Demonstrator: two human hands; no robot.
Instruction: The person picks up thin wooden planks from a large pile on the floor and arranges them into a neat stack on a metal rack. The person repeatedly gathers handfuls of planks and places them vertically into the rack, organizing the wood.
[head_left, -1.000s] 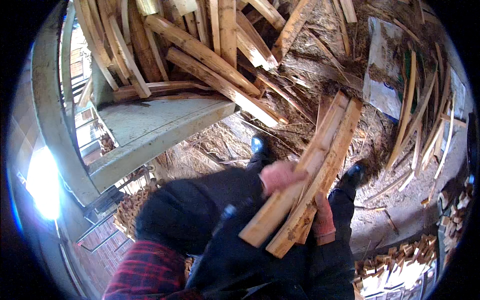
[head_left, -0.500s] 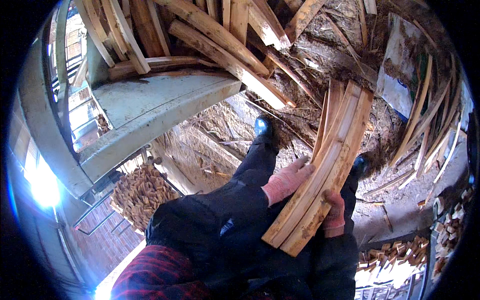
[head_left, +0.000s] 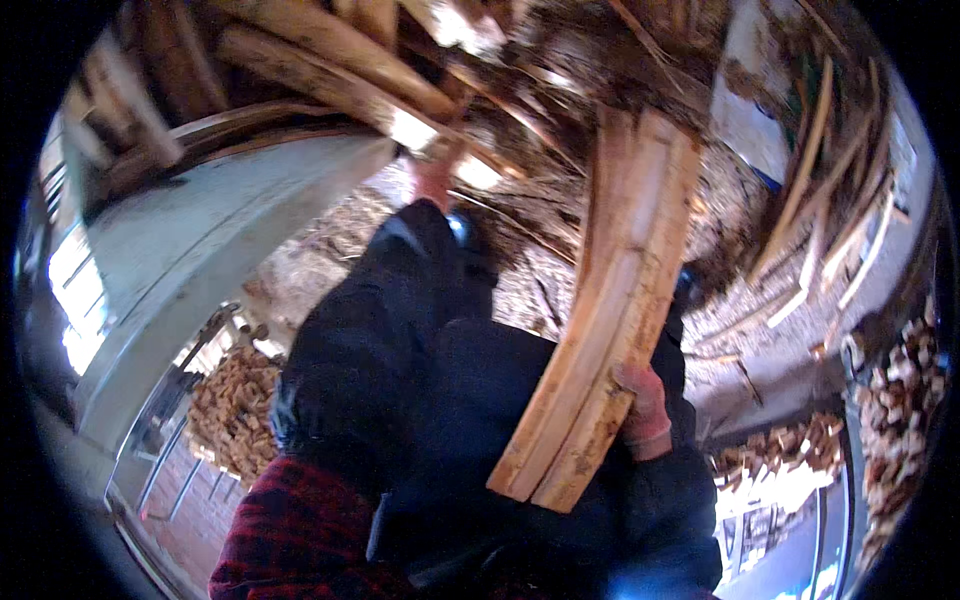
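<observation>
Two or more rough wooden boards (head_left: 610, 300) lie side by side in front of me, slightly curved, reaching from my lap toward the floor. My right hand (head_left: 645, 410), in a pinkish work glove, is closed on their right edge near the close end. My left hand (head_left: 432, 180), gloved the same, is stretched out at the end of a long wooden slat (head_left: 330, 80) that juts past the metal table. Motion blur smears its fingers, so whether they grip the slat cannot be told.
On the left stands a pale green metal table (head_left: 240, 210) with long slats piled at its far side. Thin strips of wood (head_left: 820, 190) lean at the right. Stacks of short cut pieces (head_left: 235, 410) stand at lower left and lower right (head_left: 785, 450). Bark and debris cover the floor.
My left hand has let go of the boards and moved forward and left to the slats. My right hand still holds the boards, and the view has shifted.
</observation>
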